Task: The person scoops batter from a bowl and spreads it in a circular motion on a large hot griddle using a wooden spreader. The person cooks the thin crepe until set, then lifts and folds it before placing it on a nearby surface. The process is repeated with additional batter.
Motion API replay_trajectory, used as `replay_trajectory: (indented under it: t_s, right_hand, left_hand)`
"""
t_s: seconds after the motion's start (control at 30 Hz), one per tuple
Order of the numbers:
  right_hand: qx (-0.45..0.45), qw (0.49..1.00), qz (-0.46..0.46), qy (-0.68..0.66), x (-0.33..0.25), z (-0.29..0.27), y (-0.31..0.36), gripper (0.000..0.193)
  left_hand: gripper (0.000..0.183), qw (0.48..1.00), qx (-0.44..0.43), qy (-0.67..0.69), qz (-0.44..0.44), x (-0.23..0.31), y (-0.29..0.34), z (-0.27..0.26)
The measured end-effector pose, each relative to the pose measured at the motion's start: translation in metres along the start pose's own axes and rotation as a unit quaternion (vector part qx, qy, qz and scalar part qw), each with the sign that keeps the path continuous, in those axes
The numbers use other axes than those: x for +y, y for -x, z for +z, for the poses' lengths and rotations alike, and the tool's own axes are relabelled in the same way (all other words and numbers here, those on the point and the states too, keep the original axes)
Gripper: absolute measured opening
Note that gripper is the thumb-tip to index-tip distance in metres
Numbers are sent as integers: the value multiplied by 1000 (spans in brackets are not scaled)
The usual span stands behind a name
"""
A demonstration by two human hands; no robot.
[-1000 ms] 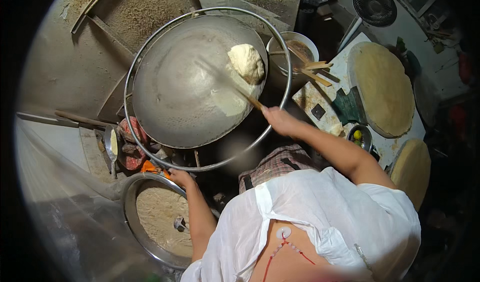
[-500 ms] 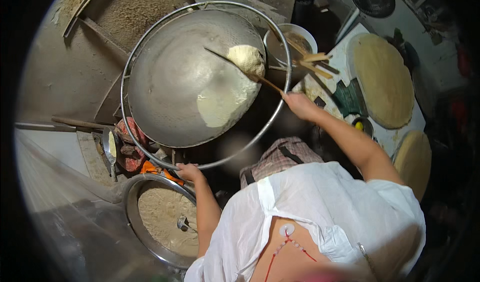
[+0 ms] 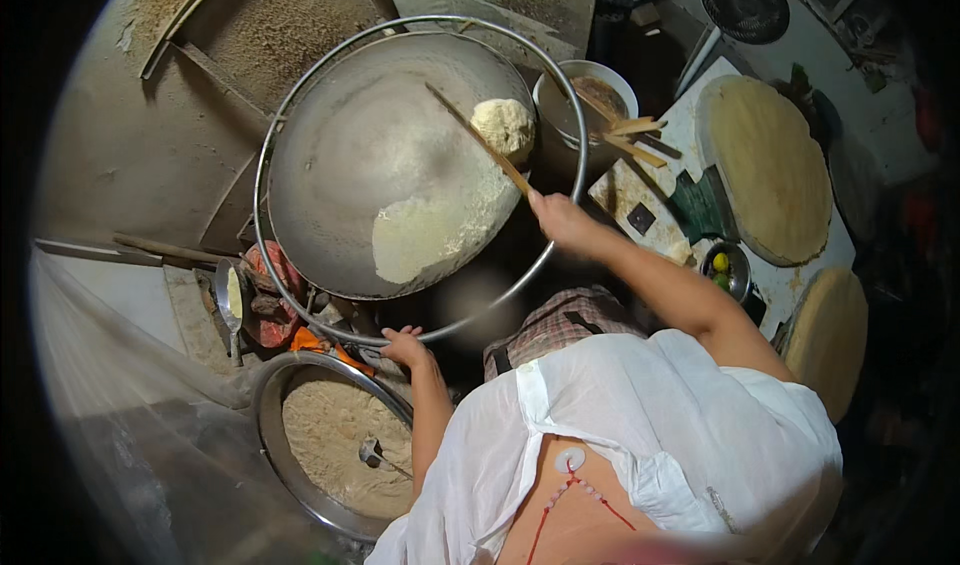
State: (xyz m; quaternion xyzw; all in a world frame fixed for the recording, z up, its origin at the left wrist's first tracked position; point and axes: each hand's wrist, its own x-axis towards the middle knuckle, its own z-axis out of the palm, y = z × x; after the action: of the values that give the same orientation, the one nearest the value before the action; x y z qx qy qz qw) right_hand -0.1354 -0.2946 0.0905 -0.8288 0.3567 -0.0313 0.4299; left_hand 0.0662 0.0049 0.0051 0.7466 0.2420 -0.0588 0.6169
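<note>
A large round grey griddle [image 3: 330, 155] fills the upper middle, circled by a metal ring [image 3: 262, 200]. My right hand [image 3: 562, 221] is closed around the near end of a long, thin wooden scraper [image 3: 480, 139], which slants up and left across the griddle. Just to the right of the scraper sits a rounded lump of pale batter [image 3: 503, 128]. A thin pale layer of batter [image 3: 428, 237] covers the griddle's lower right part. At the near side, my left hand [image 3: 405, 346] is closed on the ring, its thumb standing apart.
Below my left hand stands a metal pot [image 3: 272, 435] of thick beige batter with a ladle [image 3: 370, 452] in it. Beyond the ring, a bucket [image 3: 625, 90] carries wooden sticks. Round flat pancakes [image 3: 765, 170] lie on the right-hand table. A fan [image 3: 745, 3] is at far right.
The scraper has come away from the batter lump, which now lies apart from it. My right hand has shifted left and nearer. The thin batter layer reaches farther left. My left hand stays at the ring.
</note>
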Motion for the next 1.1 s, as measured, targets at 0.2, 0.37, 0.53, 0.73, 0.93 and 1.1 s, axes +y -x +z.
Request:
replay_trajectory:
  t_s: [0.2, 0.37, 0.53, 0.73, 0.93, 1.1]
  right_hand:
    - [-7, 964, -133, 228, 66, -27, 25, 37]
    - [-48, 996, 66, -47, -34, -9, 14, 42]
    - [27, 969, -151, 192, 63, -14, 41, 32]
    - [-29, 993, -73, 83, -8, -2, 24, 44]
    - [6, 952, -117, 281, 50, -36, 18, 40]
    - [-17, 983, -104, 152, -11, 4, -16, 50]
  left_hand:
    - [48, 995, 19, -69, 66, 6, -49, -15]
    - [52, 922, 100, -210, 309, -12, -116, -63]
    - [51, 993, 3, -2, 121, -27, -61, -48]
    - [55, 1000, 21, 4, -10, -7, 1, -1]
    - [48, 993, 8, -87, 77, 10, -42, -21]
    - [55, 943, 136, -133, 273, -9, -105, -49]
